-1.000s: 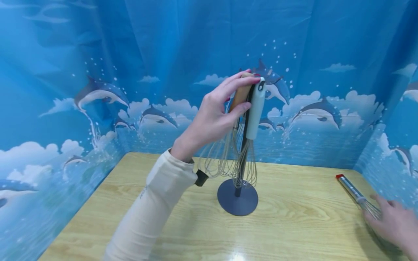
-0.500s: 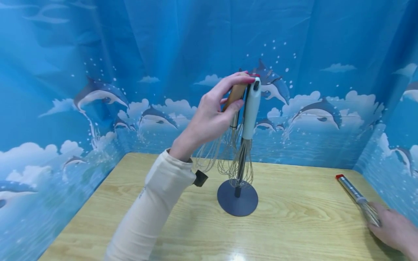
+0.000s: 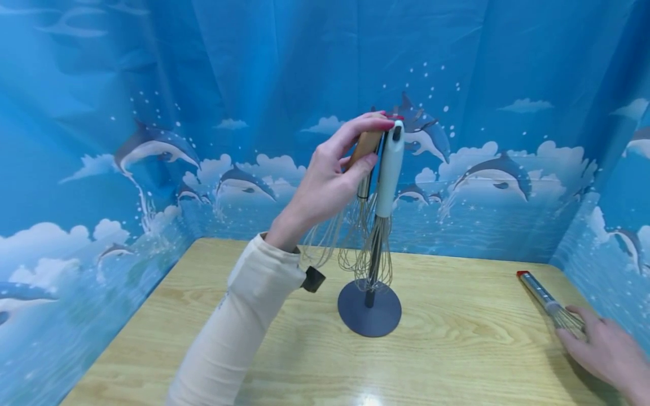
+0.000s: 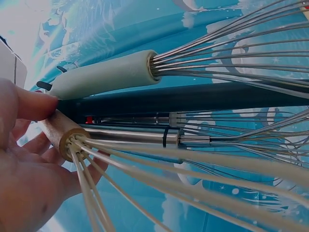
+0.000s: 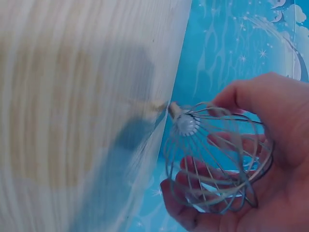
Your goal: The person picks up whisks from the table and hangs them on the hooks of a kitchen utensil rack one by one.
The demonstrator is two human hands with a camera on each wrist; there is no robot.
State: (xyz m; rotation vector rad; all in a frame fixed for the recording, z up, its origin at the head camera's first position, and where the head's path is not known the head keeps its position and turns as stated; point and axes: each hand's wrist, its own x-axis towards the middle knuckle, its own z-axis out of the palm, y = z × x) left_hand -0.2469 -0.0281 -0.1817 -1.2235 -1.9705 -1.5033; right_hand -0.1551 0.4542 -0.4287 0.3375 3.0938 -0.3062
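Note:
My left hand (image 3: 374,144) pinches the wooden handle (image 3: 367,145) of a whisk at the top of a dark grey stand (image 3: 369,310). The thumb (image 4: 29,104) and fingers curl round that wooden handle (image 4: 57,131). A white-handled whisk (image 3: 391,169) hangs from the stand beside it, and a steel-handled whisk (image 4: 135,136) hangs behind. At the table's right edge, my right hand (image 3: 569,322) curls round the wire head (image 5: 217,159) of a steel whisk with a red end (image 3: 537,290), which lies on the wood.
The wooden table (image 3: 457,338) is walled on three sides by a blue dolphin-print curtain (image 3: 254,84). The stand's round base sits near the table's middle. The steel whisk lies close to the right curtain wall.
My right hand has slid up and curled round the steel whisk's wire head, and the whisk shifted slightly left. My left hand drew the wooden handle a little left; the white whisk swung.

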